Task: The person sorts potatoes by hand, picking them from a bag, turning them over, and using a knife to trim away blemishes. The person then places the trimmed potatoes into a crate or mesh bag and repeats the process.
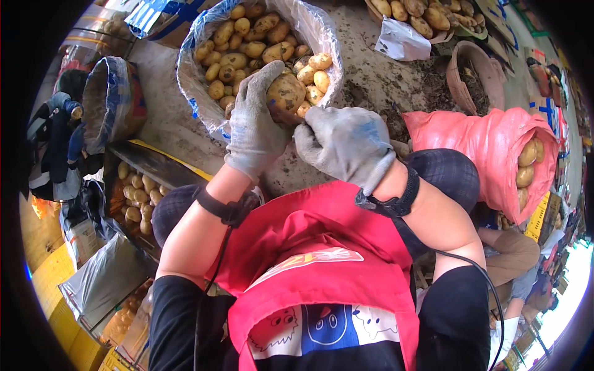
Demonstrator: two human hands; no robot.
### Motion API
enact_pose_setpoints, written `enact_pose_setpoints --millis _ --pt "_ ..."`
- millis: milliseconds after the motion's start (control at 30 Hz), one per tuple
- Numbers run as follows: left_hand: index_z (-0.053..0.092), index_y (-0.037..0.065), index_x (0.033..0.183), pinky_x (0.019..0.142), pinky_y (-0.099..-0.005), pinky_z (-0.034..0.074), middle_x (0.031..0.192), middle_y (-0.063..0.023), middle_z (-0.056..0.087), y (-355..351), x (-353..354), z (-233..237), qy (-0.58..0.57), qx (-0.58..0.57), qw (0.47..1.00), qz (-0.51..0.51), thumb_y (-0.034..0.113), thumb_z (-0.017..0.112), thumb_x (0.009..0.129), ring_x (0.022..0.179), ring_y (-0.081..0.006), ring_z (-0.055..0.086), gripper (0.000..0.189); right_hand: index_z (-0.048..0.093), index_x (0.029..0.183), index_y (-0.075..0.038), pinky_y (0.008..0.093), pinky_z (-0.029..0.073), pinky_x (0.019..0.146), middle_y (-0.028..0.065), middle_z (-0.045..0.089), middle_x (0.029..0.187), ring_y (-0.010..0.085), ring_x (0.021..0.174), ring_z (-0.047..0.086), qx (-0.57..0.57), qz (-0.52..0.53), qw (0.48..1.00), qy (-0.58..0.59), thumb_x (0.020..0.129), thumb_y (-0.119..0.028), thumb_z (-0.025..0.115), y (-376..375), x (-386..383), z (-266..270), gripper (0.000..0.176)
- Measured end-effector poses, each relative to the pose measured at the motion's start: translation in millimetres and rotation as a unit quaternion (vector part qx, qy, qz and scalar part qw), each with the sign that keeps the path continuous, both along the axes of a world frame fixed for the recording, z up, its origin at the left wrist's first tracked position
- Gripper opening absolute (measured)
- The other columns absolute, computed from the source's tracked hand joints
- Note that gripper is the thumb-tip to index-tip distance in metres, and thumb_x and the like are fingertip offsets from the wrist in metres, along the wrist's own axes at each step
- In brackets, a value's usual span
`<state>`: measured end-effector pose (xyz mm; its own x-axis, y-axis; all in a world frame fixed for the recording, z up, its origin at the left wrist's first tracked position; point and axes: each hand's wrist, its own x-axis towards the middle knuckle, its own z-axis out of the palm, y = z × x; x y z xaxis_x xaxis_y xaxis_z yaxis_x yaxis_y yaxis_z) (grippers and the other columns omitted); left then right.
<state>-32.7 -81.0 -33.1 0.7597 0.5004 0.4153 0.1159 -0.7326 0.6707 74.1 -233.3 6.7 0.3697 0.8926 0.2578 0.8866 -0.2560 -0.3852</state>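
My left hand [252, 127], in a grey work glove, is closed around a large potato [287, 93] with dirt marks on its skin. Right beside it, my right hand [349, 145], gloved as well, has its fingers curled in at the potato's lower end. What those fingers pinch, if anything, is hidden. Both hands are over the near rim of a round container [189, 46] lined with clear plastic and edged with blue tape. Many potatoes [238, 60] fill it, some yellow and smooth, others with dark soil on them.
A pink sack [476, 154] of potatoes lies at the right. Behind it stands a reddish tub [461, 74]. More potatoes [427, 15] are heaped at the top right. On the left are a crate of potatoes [142, 195] and a taped container [99, 105]. Soil litters the floor [371, 74].
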Motion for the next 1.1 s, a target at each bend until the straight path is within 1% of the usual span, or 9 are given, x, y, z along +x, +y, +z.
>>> enact_pose_setpoints --millis 400,500,600,733,767,867,900,1000,1100 --pt "0.055 0.010 0.143 0.097 -0.0425 0.055 0.131 -0.0192 0.065 5.2 -2.5 -2.9 -0.029 0.049 0.998 -0.036 0.002 0.082 0.075 0.117 -0.0353 0.065 0.074 0.066 0.078 -0.010 0.0489 0.054 0.059 0.0188 0.068 0.071 0.0395 0.065 0.069 -0.009 0.024 0.995 0.101 0.094 -0.030 0.065 -3.2 12.6 11.6 0.026" --pt "0.055 0.006 0.141 0.079 -0.0317 0.059 0.125 -0.0135 0.069 1.0 -7.4 26.5 0.015 -0.525 0.846 -0.088 0.026 0.074 0.096 0.096 -0.0186 0.069 0.053 0.069 0.083 -0.009 0.0502 0.055 0.059 0.0214 0.066 0.068 0.0423 0.065 0.068 0.057 -0.070 0.980 0.177 0.094 -0.033 0.064 -2.5 32.5 17.5 0.027" --pt "0.055 0.008 0.139 0.070 -0.0298 0.056 0.120 -0.0143 0.071 12.1 -15.2 24.9 0.015 -0.771 0.610 -0.183 0.050 0.058 0.104 0.080 -0.0175 0.067 0.055 0.070 0.089 -0.005 0.0498 0.054 0.062 0.0242 0.067 0.074 0.0442 0.073 0.069 0.050 -0.101 0.964 0.240 0.096 -0.034 0.065 -7.2 51.9 17.8 0.030" --pt "0.057 0.007 0.135 0.060 -0.0292 0.050 0.116 -0.0147 0.073 6.6 -10.4 28.3 -0.005 -0.793 0.584 -0.175 0.063 0.043 0.104 0.071 -0.0173 0.062 0.065 0.071 0.095 -0.003 0.0476 0.054 0.067 0.0244 0.070 0.083 0.0435 0.081 0.071 0.051 -0.082 0.973 0.209 0.097 -0.035 0.065 -10.6 56.7 16.6 0.032" --pt "0.057 0.007 0.135 0.060 -0.0292 0.050 0.116 -0.0147 0.073 5.2 -13.9 29.3 -0.006 -0.791 0.586 -0.174 0.063 0.043 0.104 0.071 -0.0173 0.062 0.065 0.072 0.095 -0.003 0.0475 0.054 0.067 0.0241 0.070 0.083 0.0436 0.080 0.070 0.051 -0.106 0.970 0.215 0.097 -0.035 0.065 -10.9 57.5 20.1 0.033" --pt "0.057 0.002 0.133 0.070 -0.0290 0.058 0.120 -0.0171 0.073 28.6 -33.9 46.6 0.038 -0.207 0.958 -0.195 0.026 0.060 0.101 0.085 -0.0190 0.071 0.041 0.072 0.093 -0.003 0.0465 0.054 0.067 0.0236 0.070 0.081 0.0433 0.078 0.070 0.077 -0.119 0.966 0.217 0.097 -0.036 0.064 -9.5 70.8 24.8 0.034" --pt "0.057 0.000 0.132 0.074 -0.0281 0.061 0.122 -0.0183 0.073 39.8 -41.2 54.8 0.025 0.019 0.992 -0.125 0.011 0.064 0.099 0.090 -0.0192 0.074 0.036 0.072 0.093 -0.003 0.0458 0.054 0.066 0.0233 0.070 0.080 0.0430 0.078 0.071 0.099 -0.129 0.957 0.238 0.097 -0.036 0.064 -10.3 76.1 23.7 0.035" --pt "0.052 -0.002 0.136 0.075 -0.0292 0.061 0.115 -0.0153 0.073 112.3 -109.8 93.8 0.020 -0.361 0.919 -0.159 0.009 0.068 0.097 0.089 -0.0188 0.074 0.044 0.072 0.093 -0.001 0.0446 0.054 0.066 0.0227 0.071 0.081 0.0422 0.077 0.070 0.130 -0.133 0.947 0.261 0.098 -0.036 0.064 -18.8 83.3 16.5 0.036" --pt "0.052 -0.005 0.134 0.092 -0.0339 0.057 0.120 -0.0163 0.072 146.6 -215.0 97.9 0.131 0.077 0.988 0.024 0.010 0.068 0.096 0.104 -0.0251 0.073 0.044 0.072 0.095 0.000 0.0446 0.054 0.066 0.0239 0.071 0.084 0.0418 0.081 0.071 0.137 -0.103 0.953 0.250 0.099 -0.037 0.063 -25.9 79.5 24.0 0.038"
